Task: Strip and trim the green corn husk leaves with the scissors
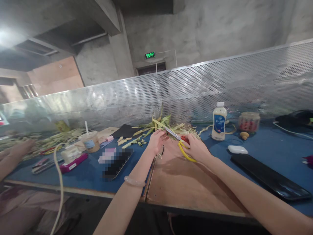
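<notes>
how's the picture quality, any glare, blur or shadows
Head view: glare on the upper-left ceiling, highlights on the perforated metal panel, blur on the co-worker's hand, soft shadow below the right hand on the brown board.

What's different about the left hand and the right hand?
The right hand grips yellow-handled scissors, but the left hand is at the leafy strips, seeming to hold some. The left hand has a pale bracelet farther up its arm, while the right hand has none in sight. Both hands are bare, without gloves.
</notes>
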### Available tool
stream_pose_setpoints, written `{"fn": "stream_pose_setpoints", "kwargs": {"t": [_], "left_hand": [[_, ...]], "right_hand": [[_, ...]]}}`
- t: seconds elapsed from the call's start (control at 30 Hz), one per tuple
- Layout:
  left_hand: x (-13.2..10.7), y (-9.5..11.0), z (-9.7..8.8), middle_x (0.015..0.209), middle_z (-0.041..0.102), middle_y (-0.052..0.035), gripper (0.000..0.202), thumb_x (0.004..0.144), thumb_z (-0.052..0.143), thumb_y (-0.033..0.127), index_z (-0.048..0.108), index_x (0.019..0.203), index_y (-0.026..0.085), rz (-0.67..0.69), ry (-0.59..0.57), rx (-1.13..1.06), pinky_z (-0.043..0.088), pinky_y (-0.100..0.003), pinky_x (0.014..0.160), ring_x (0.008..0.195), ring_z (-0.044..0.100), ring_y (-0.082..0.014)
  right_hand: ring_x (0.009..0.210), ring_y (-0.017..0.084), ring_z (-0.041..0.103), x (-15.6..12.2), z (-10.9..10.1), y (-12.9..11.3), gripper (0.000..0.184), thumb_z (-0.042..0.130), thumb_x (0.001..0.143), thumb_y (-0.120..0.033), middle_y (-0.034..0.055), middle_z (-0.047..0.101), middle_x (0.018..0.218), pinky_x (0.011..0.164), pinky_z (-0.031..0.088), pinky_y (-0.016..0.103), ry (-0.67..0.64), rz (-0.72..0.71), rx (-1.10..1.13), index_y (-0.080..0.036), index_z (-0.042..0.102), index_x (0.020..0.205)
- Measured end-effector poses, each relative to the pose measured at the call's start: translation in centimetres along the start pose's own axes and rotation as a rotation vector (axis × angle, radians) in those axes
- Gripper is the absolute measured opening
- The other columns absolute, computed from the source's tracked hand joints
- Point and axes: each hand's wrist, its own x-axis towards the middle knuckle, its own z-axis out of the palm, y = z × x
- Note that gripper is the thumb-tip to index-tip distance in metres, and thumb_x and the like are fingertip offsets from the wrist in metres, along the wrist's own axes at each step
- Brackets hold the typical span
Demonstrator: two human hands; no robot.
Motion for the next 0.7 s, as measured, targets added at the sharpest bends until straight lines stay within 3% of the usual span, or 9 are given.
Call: {"fn": "stream_pose_setpoints", "kwargs": {"t": [0.7], "left_hand": [[0.03, 0.03, -0.15, 0.07, 0.066, -0.0025, 0.014, 0.061, 0.073, 0.017, 0.065, 0.073, 0.014, -0.038, 0.02, -0.026, 0.046, -0.028, 0.075, 0.069, 0.062, -0.0134]], "right_hand": [[0.071, 0.021, 0.059, 0.11, 0.03, 0.17, 0.022, 0.05, 0.08, -0.036, 0.0052, 0.057, 0.083, 0.057, 0.037, 0.028, -0.008, -0.037, -0.01, -0.019, 0.047, 0.094]]}}
